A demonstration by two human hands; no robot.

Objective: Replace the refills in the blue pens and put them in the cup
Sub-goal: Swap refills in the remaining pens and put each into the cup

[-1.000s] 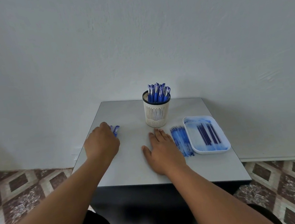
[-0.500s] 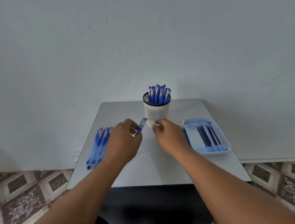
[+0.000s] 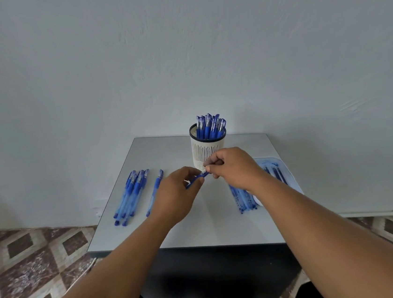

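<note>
Both hands hold one blue pen above the middle of the grey table. My left hand grips its barrel, and my right hand pinches its upper end with the fingertips. Just behind the hands stands a white slotted cup with several blue pens upright in it. A bundle of several blue pens lies at the table's left, with a single pen beside it. Loose refills lie under my right forearm.
A white tray with dark blue refills sits at the table's right, partly hidden by my right arm. A plain wall stands right behind the table. Patterned floor tiles show on both sides.
My left hand left the pen bundle and brought one pen to the middle. My right hand rose off the table and closed on that pen's end. The pen bundle came into view.
</note>
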